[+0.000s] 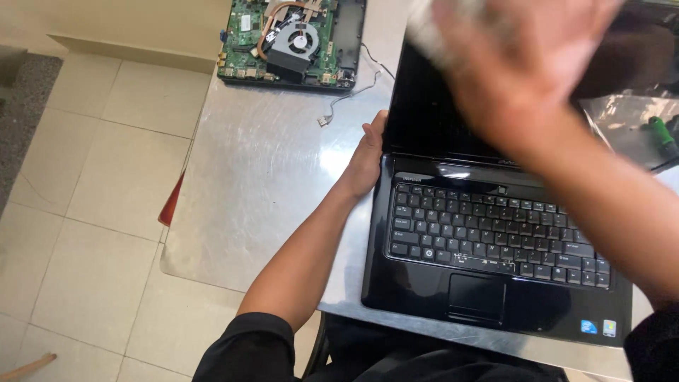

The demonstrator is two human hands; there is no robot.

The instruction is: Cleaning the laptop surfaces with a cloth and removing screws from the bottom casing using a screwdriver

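Left of our left hand (366,159) lies bare metal table (262,177); beyond it, an opened circuit board (290,42). That hand clasps the left edge of the black laptop (488,240). Our blurred right hand (523,64) presses a pale cloth (438,25) on the screen; its closure we cannot tell.

A metal table (262,184) with a scratched, shining top is filling the middle of the frame. An open black laptop (488,247) is lying on it at the lower right. An opened laptop base (290,42), showing a green board and a fan, is sitting at the upper centre, with a thin loose cable (346,95) beside it. A green-handled screwdriver (663,136) is lying on clear plastic (622,120) at the right edge.
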